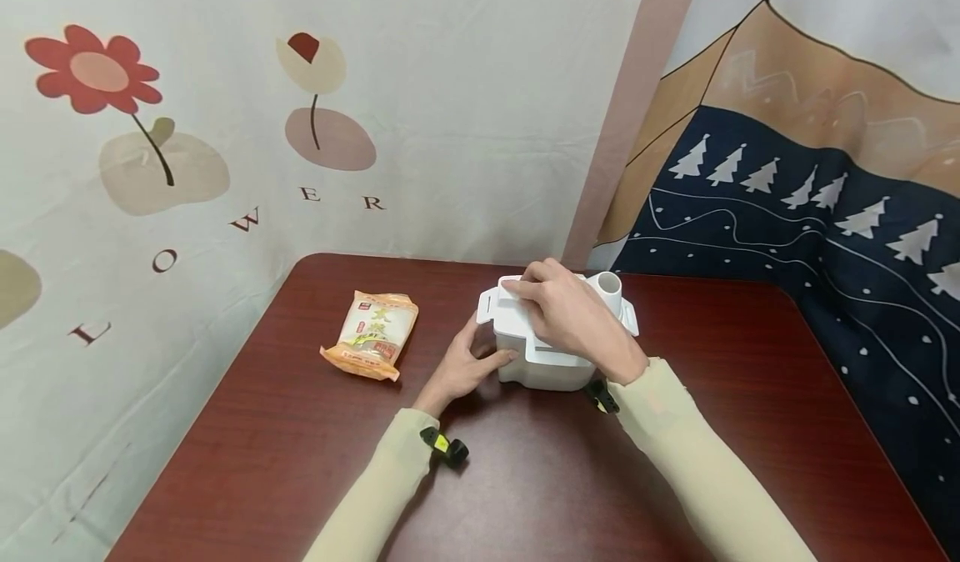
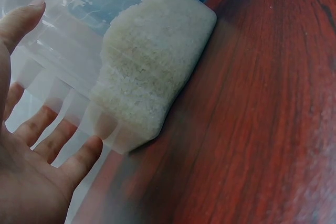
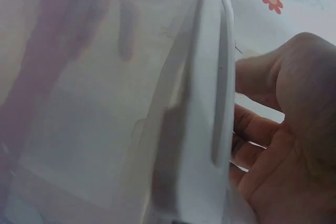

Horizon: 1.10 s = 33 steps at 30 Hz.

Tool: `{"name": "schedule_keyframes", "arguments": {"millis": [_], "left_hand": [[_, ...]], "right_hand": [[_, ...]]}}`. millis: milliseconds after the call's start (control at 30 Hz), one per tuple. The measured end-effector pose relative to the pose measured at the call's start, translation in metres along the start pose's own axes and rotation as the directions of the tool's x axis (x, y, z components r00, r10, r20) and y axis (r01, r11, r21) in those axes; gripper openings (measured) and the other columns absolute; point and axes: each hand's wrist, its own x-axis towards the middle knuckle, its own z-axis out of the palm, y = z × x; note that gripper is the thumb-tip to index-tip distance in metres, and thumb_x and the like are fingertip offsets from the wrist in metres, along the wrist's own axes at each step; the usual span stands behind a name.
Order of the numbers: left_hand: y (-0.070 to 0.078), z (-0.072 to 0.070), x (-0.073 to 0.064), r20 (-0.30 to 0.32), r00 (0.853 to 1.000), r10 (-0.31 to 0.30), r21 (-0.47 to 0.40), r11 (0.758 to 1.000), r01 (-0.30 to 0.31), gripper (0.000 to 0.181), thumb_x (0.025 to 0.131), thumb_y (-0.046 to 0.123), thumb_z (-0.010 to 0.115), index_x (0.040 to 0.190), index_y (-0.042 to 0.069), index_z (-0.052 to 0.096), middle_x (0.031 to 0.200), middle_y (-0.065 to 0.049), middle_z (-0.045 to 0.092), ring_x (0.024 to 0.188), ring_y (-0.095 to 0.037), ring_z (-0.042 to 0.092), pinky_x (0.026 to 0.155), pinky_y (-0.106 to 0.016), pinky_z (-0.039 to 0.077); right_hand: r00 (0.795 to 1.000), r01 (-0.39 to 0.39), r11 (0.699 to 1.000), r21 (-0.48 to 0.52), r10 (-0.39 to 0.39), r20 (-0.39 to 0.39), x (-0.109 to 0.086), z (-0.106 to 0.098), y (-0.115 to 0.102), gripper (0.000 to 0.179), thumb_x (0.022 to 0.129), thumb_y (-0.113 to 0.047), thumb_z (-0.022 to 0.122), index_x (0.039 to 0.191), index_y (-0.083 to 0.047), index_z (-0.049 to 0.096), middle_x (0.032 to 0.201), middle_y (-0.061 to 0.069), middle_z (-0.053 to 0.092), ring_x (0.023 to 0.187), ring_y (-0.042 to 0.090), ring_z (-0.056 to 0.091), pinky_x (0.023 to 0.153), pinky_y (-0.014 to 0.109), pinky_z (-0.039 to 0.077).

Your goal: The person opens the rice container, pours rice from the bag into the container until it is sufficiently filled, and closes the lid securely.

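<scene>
A translucent storage container (image 1: 546, 372) with a white lid (image 1: 517, 320) stands on the table. Rice (image 2: 149, 59) shows through its wall in the left wrist view, heaped in the lower part. My left hand (image 1: 461, 368) is at the container's left side, thumb and fingers spread around the corner, fairly straight. From above, my right hand (image 1: 566, 308) grips a raised part on top of the lid with bent fingers. Its fingertips are partly hidden behind the lid's edge in the right wrist view. A round white tube (image 1: 607, 285) stands up at the lid's right end.
An orange and white packet (image 1: 375, 328) lies on the dark red table (image 1: 300, 462), left of the container. Behind the table hang a white cloth with printed flowers (image 1: 450, 128) and a dark blue one with trees (image 1: 750, 212).
</scene>
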Motion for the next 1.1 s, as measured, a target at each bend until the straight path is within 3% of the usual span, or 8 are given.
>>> {"name": "schedule_keyframes", "arguments": {"millis": [167,300,500,833,1100], "left_hand": [[-0.002,0.001,0.0,0.012,1.0,0.014,-0.017,1.0,-0.014,0.08,0.09,0.013,0.08,0.155,0.031,0.037,0.15,-0.007,0.052,0.137,-0.025,0.053,0.113,-0.048,0.047],[-0.002,0.001,0.0,0.015,0.999,0.03,-0.015,0.999,-0.03,0.079,0.091,0.014,0.079,0.155,0.033,0.038,0.149,-0.006,0.054,0.136,-0.026,0.054,0.112,-0.05,0.046],[-0.002,0.001,0.0,0.006,1.0,0.029,0.001,1.0,-0.029,0.078,0.091,0.015,0.08,0.153,0.038,0.04,0.151,0.0,0.052,0.138,-0.023,0.052,0.114,-0.049,0.045],[-0.004,-0.001,0.001,-0.001,0.999,0.051,0.035,0.998,-0.051,0.085,0.09,0.014,0.08,0.158,0.037,0.034,0.154,-0.002,0.049,0.138,-0.027,0.052,0.111,-0.052,0.047],[-0.003,0.0,0.0,0.0,0.999,0.033,0.019,0.999,-0.033,0.082,0.09,0.013,0.08,0.155,0.039,0.037,0.155,0.001,0.047,0.142,-0.025,0.048,0.114,-0.051,0.044]], "right_hand": [[1.0,0.003,0.999,0.037,-0.003,-0.002,-0.004,-0.001,0.0,0.039,0.095,-0.011,0.068,0.134,-0.011,0.069,0.121,0.009,0.067,0.112,0.025,0.059,0.089,0.036,0.056],[0.999,-0.04,0.993,0.112,0.038,0.019,-0.009,-0.004,-0.001,0.055,0.096,-0.019,0.071,0.148,-0.009,0.055,0.137,0.011,0.061,0.125,0.026,0.056,0.103,0.04,0.053],[0.999,-0.035,0.984,0.174,0.038,-0.014,-0.022,-0.005,-0.002,0.069,0.096,-0.022,0.072,0.156,-0.008,0.041,0.145,0.01,0.056,0.132,0.026,0.053,0.112,0.043,0.046],[0.994,0.031,0.985,0.168,-0.013,-0.11,-0.048,-0.007,-0.001,0.073,0.09,-0.024,0.078,0.154,-0.016,0.045,0.151,0.004,0.052,0.14,0.021,0.047,0.111,0.04,0.047],[0.989,0.074,0.989,0.126,-0.057,-0.133,-0.067,-0.004,0.0,0.063,0.089,-0.024,0.079,0.147,-0.017,0.054,0.143,0.0,0.057,0.133,0.017,0.051,0.104,0.032,0.05]]}}
